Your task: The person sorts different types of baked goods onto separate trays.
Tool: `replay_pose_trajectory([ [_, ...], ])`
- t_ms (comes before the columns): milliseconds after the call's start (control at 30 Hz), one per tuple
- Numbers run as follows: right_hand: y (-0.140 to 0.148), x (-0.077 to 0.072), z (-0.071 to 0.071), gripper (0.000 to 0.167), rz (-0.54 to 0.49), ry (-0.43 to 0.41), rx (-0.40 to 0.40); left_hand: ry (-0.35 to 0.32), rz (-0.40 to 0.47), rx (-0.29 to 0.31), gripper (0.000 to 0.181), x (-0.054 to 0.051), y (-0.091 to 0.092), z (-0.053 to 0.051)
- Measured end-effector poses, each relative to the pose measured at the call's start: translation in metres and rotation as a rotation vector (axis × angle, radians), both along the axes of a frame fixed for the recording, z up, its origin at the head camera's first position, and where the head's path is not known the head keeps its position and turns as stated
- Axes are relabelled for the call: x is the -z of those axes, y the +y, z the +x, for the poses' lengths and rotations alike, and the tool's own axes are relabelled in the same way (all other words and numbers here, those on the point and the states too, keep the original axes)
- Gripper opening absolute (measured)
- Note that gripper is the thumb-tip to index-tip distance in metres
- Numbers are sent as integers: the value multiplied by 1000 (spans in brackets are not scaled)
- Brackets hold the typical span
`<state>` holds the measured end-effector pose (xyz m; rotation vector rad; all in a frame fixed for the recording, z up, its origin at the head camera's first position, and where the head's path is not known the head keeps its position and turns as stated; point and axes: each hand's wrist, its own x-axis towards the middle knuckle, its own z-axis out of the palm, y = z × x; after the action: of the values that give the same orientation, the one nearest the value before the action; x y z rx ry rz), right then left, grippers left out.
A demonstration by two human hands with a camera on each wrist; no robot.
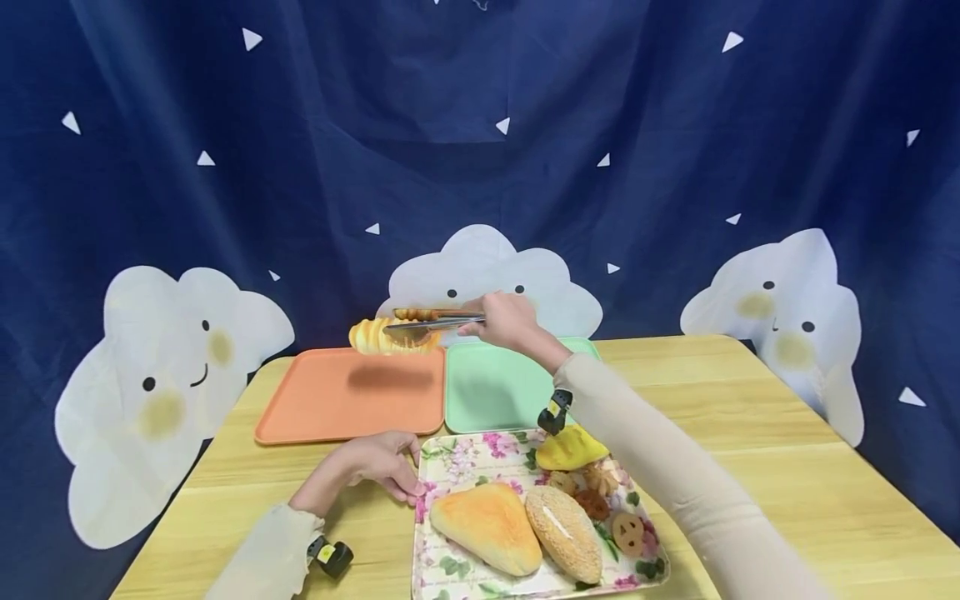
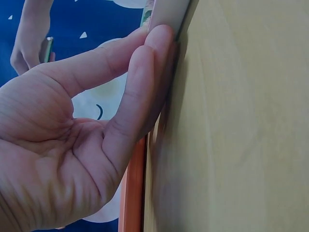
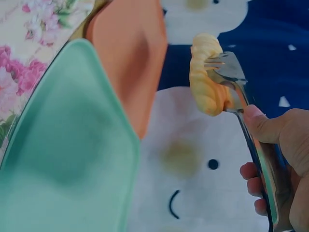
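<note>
My right hand (image 1: 506,321) grips metal tongs (image 3: 263,164), and their ends clamp a ridged, twisted yellow bread roll (image 1: 382,337). The roll hangs in the air over the orange tray (image 1: 315,408), casting a shadow on it. In the right wrist view the thumb lies along one arm of the tongs, the fingers curled round the other side. With thumb and fingers, my left hand (image 1: 382,465) pinches the left edge of the flowered tray (image 1: 457,467). The left wrist view shows the left fingertips (image 2: 141,63) at that tray's rim.
On the flowered tray lie a triangular bread (image 1: 487,527), a seeded oval bread (image 1: 564,533), a yellow bread (image 1: 572,448) and several cookies (image 1: 627,533). A green tray (image 1: 495,387) stands beside the orange one on the wooden table (image 1: 750,442). Behind hangs a dark blue cloud-patterned curtain (image 1: 637,100).
</note>
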<state>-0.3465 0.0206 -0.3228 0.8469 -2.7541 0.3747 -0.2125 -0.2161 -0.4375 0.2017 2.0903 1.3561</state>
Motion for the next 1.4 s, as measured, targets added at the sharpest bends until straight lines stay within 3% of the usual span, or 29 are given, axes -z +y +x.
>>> replay_pose_trajectory([
  [267, -14, 21, -21, 28, 62, -55, 22, -6, 1, -8, 39, 0, 2, 0],
  [567, -25, 44, -31, 48, 87, -124, 60, -19, -11, -18, 38, -1, 3, 0],
  [900, -30, 55, -35, 55, 126, -158, 75, -18, -4, -19, 38, 1, 2, -1],
  [1100, -29, 58, -34, 59, 134, -140, 56, -17, -10, -8, 38, -1, 2, -1],
  [1400, -25, 55, -32, 61, 168, -42, 31, -12, -13, -2, 38, -3, 1, -1],
])
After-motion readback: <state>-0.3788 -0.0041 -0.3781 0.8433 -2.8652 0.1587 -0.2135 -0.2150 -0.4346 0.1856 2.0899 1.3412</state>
